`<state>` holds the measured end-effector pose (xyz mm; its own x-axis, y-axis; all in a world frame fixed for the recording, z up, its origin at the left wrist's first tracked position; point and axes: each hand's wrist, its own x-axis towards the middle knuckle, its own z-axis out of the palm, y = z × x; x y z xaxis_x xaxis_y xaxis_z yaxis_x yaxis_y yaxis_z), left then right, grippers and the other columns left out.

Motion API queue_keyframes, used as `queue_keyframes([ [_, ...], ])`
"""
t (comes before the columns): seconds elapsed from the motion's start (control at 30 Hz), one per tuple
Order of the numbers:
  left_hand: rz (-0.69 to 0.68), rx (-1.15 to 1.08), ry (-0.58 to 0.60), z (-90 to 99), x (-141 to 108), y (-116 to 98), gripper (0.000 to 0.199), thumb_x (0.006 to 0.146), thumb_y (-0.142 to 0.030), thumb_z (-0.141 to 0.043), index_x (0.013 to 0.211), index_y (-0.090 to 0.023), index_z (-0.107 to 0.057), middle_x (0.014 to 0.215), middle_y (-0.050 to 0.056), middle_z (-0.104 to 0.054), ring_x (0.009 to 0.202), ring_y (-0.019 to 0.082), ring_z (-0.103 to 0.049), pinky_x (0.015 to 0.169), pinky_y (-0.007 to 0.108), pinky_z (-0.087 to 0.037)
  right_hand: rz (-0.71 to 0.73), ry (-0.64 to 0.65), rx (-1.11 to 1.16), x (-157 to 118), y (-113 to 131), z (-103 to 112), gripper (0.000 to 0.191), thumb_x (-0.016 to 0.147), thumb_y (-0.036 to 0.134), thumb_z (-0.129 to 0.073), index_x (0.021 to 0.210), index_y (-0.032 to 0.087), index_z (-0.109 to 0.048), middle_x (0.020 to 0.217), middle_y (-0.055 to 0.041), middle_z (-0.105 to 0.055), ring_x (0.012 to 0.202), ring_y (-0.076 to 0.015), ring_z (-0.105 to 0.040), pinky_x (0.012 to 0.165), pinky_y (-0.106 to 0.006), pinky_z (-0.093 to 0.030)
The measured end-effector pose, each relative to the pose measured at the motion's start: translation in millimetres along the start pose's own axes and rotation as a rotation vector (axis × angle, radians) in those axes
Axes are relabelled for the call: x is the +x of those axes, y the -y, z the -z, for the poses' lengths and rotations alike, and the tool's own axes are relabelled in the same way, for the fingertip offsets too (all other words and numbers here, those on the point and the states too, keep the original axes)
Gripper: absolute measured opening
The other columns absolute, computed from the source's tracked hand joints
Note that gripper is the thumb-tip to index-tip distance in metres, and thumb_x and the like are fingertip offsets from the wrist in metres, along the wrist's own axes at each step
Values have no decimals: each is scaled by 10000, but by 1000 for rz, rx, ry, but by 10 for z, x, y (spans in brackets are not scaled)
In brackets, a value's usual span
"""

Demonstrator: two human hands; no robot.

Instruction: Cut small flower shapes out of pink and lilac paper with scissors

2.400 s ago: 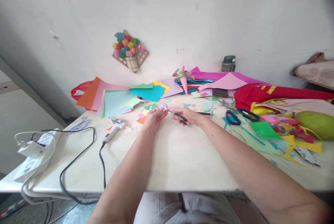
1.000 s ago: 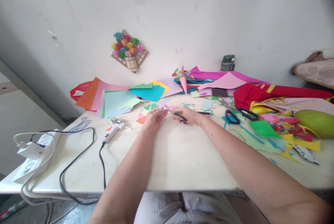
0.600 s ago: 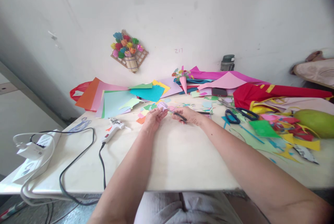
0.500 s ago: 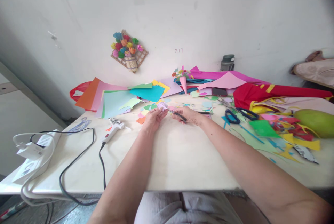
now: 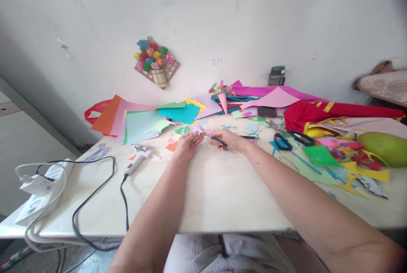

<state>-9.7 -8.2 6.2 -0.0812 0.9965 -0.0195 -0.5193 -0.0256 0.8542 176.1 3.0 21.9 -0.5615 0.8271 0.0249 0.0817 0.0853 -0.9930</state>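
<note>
Between the fingers of my left hand [image 5: 188,145] is a small pale purple paper piece [image 5: 197,129]. My right hand [image 5: 229,140] is closed on a slim tool with black handles [image 5: 219,140], and its thin metal tip reaches the purple paper. Small coloured paper scraps [image 5: 182,130] lie on the table just behind both hands. A thin black object [image 5: 249,137] lies just right of my right hand. The exact shape of the tool's tip is too small to tell.
A white glue gun [image 5: 137,162] with a black cable lies left, near a power strip [image 5: 44,192]. Coloured sheets [image 5: 143,122] line the back. Dark-handled scissors [image 5: 282,140], scraps and a green fruit [image 5: 383,149] are right. A bottle [image 5: 276,76] stands behind.
The purple paper appears slightly turned in my left fingers. Both hands keep nearly the same place and hold.
</note>
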Motion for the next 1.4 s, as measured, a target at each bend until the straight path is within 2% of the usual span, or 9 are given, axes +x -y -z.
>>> queue_keyframes([
  [0.2,2,2,-2,-8,-5,-4,162,671,-118,-777,673,-146,-617,766,74,-739,885,243,-740,972,381,-544,-17,43,-14,-3,12,25,325,659,411,-740,630,172,-521,467,91,-385,386,-43,-356,353,-183,-284],
  [0.4,-1,1,11,7,7,9,177,666,-128,-785,686,-155,-611,739,66,-729,911,258,-737,983,404,-538,-17,50,-15,-3,4,41,304,674,385,-720,623,175,-507,459,99,-361,377,-42,-349,365,-186,-286],
  [0.6,-2,0,15,3,1,4,186,663,-128,-784,652,-156,-600,723,59,-732,802,219,-745,950,369,-557,-12,45,-30,-5,1,49,329,648,413,-757,655,166,-539,474,96,-383,387,-42,-361,361,-183,-280],
  [0.97,1,5,11,9,2,6,149,686,-122,-760,699,-142,-612,746,78,-737,896,263,-743,978,414,-539,-17,32,44,53,-63,61,372,653,453,-778,689,161,-549,481,91,-413,372,-36,-354,345,-186,-270],
  [1.4,15,1,7,-26,-26,-18,75,717,-89,-696,683,-118,-636,745,93,-736,841,240,-749,920,365,-569,11,39,35,84,-124,92,333,683,419,-770,703,160,-562,474,89,-415,360,-38,-364,344,-188,-272],
])
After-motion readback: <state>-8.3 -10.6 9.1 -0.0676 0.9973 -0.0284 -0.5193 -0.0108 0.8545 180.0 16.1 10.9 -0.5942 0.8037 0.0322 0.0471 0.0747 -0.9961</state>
